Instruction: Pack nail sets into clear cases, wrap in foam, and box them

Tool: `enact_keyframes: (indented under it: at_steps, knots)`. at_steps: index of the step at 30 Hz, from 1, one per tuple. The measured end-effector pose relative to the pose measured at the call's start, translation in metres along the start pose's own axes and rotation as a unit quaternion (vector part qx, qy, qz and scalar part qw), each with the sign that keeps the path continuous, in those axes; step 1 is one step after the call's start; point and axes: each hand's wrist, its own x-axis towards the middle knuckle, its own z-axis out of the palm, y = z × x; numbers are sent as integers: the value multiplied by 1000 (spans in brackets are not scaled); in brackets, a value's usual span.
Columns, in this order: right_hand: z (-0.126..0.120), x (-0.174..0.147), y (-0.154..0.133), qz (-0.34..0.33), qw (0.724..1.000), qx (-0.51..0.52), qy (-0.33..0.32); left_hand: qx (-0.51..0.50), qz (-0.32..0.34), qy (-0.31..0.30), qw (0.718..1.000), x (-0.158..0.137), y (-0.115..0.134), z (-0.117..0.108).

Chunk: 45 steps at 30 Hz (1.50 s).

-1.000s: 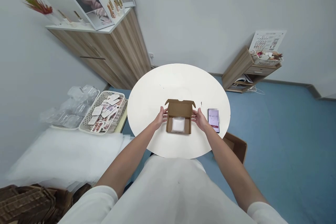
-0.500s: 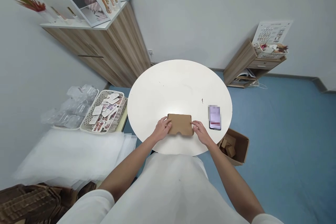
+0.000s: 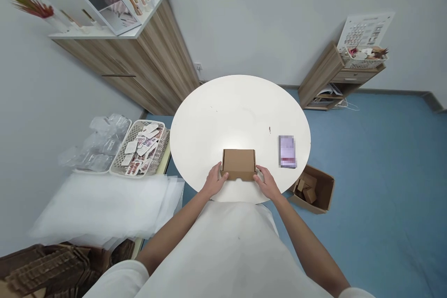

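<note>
A small brown cardboard box [image 3: 239, 160] sits near the front edge of the round white table [image 3: 237, 102]. Its lid is down and the front flap, with a small notch in the middle, faces me. My left hand [image 3: 214, 180] grips the left front corner, thumb on the front face and fingers along the side. At the right front corner, my right hand [image 3: 267, 183] holds the box in the same way. To the right of the box lies a phone [image 3: 287, 152] with a blurred purple screen.
On the floor to the right stands an open carton [image 3: 324, 193] with small boxes inside. At left are a white basket of cards [image 3: 159, 153], clear plastic packs [image 3: 101, 142] and white sheets [image 3: 104, 202]. Wooden cabinets [image 3: 167, 51] rise behind.
Both hands have shifted toward the front corners, thumbs now on the front face. The box's front flap has come down into the front, and its front face now shows.
</note>
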Motion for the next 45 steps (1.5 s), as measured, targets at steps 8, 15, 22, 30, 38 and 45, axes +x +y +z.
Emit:
enact_keyframes:
  at_steps: [8,15,22,30,38,45]
  knots:
    - [5,-4,-6,-11,1000,24,7,-78,58,8,995,-8,7,-6]
    - [-22,17,-26,2,998,53,-24,-29,1,9,1000,14,24,-22]
    - [-38,49,-41,30,999,17,-34,49,-15,-38,998,39,33,-36]
    - [-39,56,-42,63,997,55,-7,87,8,33,996,34,40,-33]
    - [-38,58,-36,91,988,121,-8,12,-4,51,999,34,40,-33]
    - [-45,51,-42,83,986,135,-49,-29,-25,37,999,27,44,-39]
